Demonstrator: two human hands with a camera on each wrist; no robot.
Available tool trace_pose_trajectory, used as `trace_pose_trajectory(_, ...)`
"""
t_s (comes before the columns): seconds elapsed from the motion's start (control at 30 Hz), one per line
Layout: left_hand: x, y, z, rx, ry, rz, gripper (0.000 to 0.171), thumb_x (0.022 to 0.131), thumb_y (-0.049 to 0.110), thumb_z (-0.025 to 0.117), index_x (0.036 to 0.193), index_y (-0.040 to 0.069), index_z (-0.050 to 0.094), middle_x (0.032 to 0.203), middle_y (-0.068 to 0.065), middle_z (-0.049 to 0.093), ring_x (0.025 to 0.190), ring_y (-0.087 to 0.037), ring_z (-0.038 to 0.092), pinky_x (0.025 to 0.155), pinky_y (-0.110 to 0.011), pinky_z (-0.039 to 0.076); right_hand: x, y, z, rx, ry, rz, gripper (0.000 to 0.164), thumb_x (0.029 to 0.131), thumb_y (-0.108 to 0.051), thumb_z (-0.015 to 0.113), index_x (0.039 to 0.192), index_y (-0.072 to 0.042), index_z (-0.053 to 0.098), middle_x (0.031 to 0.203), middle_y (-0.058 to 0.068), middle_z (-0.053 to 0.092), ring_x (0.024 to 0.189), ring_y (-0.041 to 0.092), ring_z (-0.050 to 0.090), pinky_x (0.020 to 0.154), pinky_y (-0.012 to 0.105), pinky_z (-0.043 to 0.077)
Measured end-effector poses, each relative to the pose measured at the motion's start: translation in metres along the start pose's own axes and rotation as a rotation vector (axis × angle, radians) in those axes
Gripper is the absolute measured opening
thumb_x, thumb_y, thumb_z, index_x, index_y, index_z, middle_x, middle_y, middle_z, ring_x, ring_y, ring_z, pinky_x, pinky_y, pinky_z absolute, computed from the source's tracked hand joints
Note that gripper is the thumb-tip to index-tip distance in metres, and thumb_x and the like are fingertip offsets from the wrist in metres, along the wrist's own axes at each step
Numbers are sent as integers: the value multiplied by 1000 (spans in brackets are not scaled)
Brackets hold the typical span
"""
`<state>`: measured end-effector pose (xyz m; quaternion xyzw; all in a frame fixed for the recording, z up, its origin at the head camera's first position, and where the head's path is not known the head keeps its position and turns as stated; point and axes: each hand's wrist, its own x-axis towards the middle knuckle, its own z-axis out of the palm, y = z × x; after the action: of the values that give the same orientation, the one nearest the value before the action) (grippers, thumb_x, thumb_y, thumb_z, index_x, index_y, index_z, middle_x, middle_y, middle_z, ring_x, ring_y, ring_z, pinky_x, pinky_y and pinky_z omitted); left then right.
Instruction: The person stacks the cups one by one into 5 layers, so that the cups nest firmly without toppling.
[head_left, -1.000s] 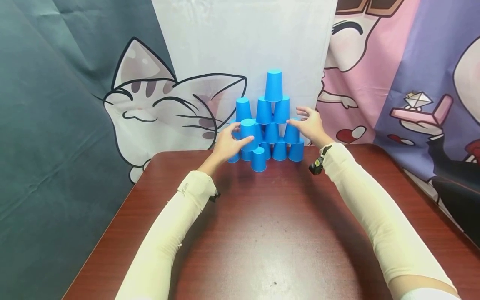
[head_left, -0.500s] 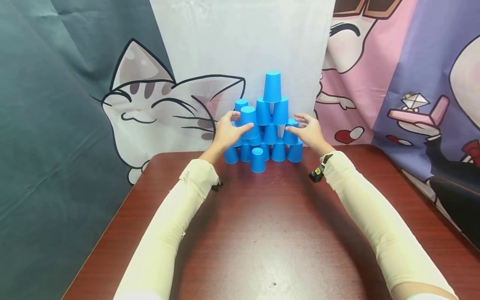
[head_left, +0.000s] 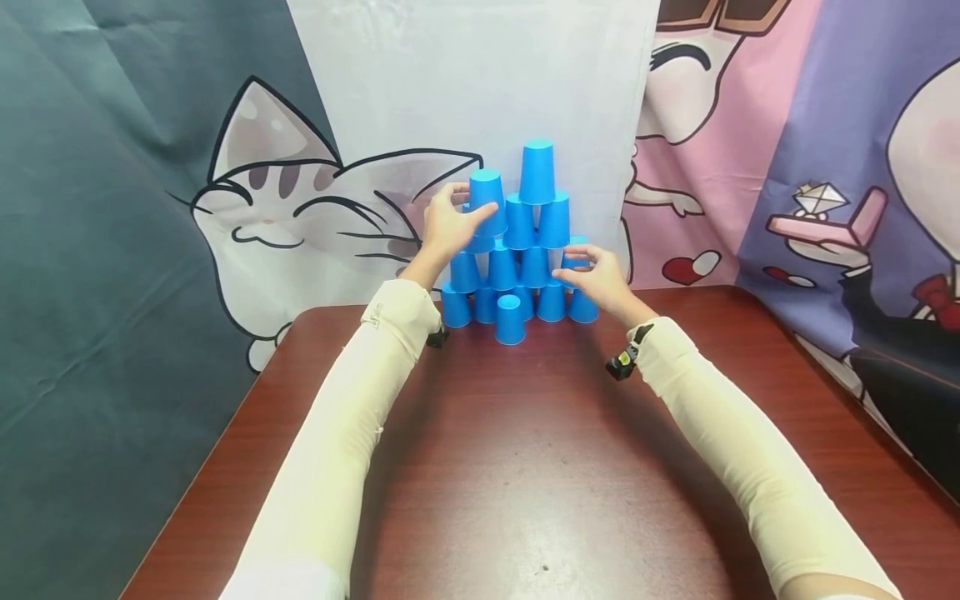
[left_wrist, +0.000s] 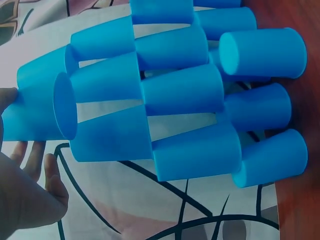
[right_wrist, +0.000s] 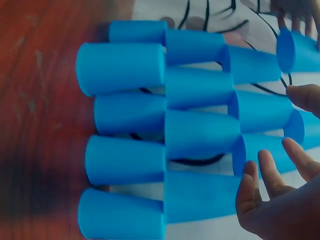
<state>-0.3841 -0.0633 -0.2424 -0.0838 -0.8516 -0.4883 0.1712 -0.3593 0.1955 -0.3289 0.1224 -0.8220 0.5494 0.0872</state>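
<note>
My left hand point(head_left: 450, 225) grips an upside-down blue plastic cup point(head_left: 487, 202) between thumb and fingers. It holds this cup high at the left side of a pyramid of upside-down blue cups point(head_left: 534, 268), near the left cup of the third row, which it partly hides. In the left wrist view the held cup point(left_wrist: 30, 112) overlaps that row; whether they touch I cannot tell. My right hand point(head_left: 603, 283) is spread beside the pyramid's right flank, fingers apart and holding nothing. A single cup point(head_left: 537, 171) tops the stack.
One more blue cup point(head_left: 511, 320) stands upside down in front of the bottom row. The stack sits at the far edge of a brown wooden table point(head_left: 517, 467), close to a printed cloth backdrop point(head_left: 420, 75).
My left hand has lifted the blue cup from low in front of the pyramid up to its upper left. My right hand has sunk a little along the right side.
</note>
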Motion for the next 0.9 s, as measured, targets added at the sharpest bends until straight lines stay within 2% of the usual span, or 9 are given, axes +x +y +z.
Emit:
trace_pose_trajectory(0.2,12,7,3,16,13,-6,62,87,52,71,137,19,54,137,0,59,127,-21,50,101,-44,43,-6,7,20,-36,-110,0,57,90,-22,74,138,2,52,138,25,54,119,43,59,96,54,49)
trace_pose_trajectory(0.33,16,9,3,15,27,2,63,87,53,70,138,21,53,138,2,59,128,-19,50,103,-43,42,-10,10,33,-20,-172,17,59,90,-23,75,138,1,51,138,25,54,116,42,61,93,52,52)
trace_pose_trajectory(0.6,21,11,3,-6,21,4,66,87,58,67,139,20,52,137,3,59,128,-16,52,106,-44,40,-13,16,48,-11,-186,41,55,90,-18,75,136,3,53,136,25,55,109,41,64,90,52,53)
trace_pose_trajectory(0.67,24,13,3,-5,22,6,65,88,57,67,138,20,53,137,2,59,129,-16,51,110,-46,35,-13,19,49,-16,-183,37,54,90,-18,74,135,3,53,135,25,56,109,41,64,92,52,53)
trace_pose_trajectory(0.77,29,15,3,18,18,-5,63,88,58,66,138,21,52,137,4,60,132,-15,47,115,-51,21,-11,23,53,-34,-184,33,56,90,-21,74,136,2,53,136,24,56,108,39,65,93,51,52)
trace_pose_trajectory(0.9,34,17,6,54,9,-18,63,89,58,64,139,22,51,138,5,58,137,-17,40,116,-59,5,-10,27,59,-36,-173,40,56,90,-22,75,136,1,53,135,24,56,107,38,66,92,50,53)
